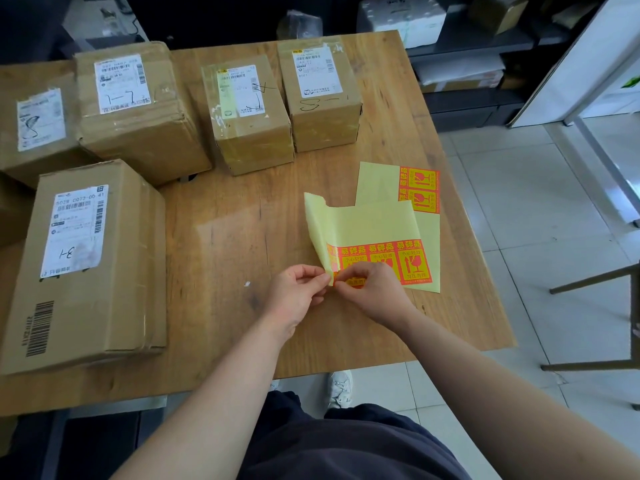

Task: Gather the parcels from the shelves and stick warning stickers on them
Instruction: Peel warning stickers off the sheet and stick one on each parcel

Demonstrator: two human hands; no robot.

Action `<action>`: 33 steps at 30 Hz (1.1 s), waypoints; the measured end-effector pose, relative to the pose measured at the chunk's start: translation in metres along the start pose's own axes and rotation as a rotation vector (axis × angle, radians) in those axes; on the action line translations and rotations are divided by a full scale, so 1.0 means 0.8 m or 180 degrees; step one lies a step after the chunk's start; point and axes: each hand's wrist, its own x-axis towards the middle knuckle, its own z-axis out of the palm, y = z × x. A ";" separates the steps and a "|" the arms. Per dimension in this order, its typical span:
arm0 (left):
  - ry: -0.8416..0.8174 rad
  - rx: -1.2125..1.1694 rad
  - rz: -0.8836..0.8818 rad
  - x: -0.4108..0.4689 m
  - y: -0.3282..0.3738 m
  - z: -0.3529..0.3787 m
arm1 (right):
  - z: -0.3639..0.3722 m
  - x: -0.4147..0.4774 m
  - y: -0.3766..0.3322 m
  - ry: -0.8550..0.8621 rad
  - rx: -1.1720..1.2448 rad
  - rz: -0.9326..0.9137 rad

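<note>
Your left hand (pixel 298 292) pinches the near-left corner of the sheet (pixel 374 223), thumb against curled fingers. Your right hand (pixel 370 289), touching the left, pinches what looks like the corner of a sticker (pixel 355 281) at that same edge. The fingers cover the join, so I cannot say how much of it is free. The sheet's left side curls up off the table (pixel 242 220).

The sheet's long axis runs away from your hands, while its row of red stickers runs rightward from your right hand along the near edge. So the peel, I judge, wants to go up and to the right, with the left hand keeping the backing back. A second sheet (pixel 381 181) lies beyond your hands, partly under the first.

The near parcel (pixel 93 261) lies well to the left of your left hand, so that hand is the closer one for sticking. The other parcels (pixel 249 112) stand in a row farther off, beyond both hands. None shows a red sticker on the faces in view.

Bare wood lies between hands and boxes. Tiled floor (pixel 519 237) is to your right, shelves (pixel 467 64) beyond the table.
</note>
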 end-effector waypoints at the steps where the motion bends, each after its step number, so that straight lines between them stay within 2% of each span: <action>1: 0.0010 -0.0012 0.0005 0.000 0.000 0.001 | 0.001 -0.001 0.000 -0.0004 0.0007 -0.0015; 9: 0.0020 -0.0170 -0.0180 -0.001 0.001 0.002 | 0.003 0.001 0.007 -0.0042 0.0081 -0.0086; 16: -0.0112 0.0187 -0.0088 -0.002 -0.001 -0.001 | 0.000 0.000 0.009 -0.0222 0.0235 -0.0108; 23: -0.0183 0.0498 0.0052 0.000 -0.002 -0.004 | -0.003 0.006 0.010 -0.0182 0.0169 0.0192; 30: 0.0224 0.0918 0.0119 0.007 -0.008 -0.014 | -0.009 0.010 0.006 0.0045 0.0106 0.0309; 33: 0.0436 0.1402 0.0240 0.008 -0.009 -0.016 | -0.015 0.013 0.006 0.0146 0.0151 0.0372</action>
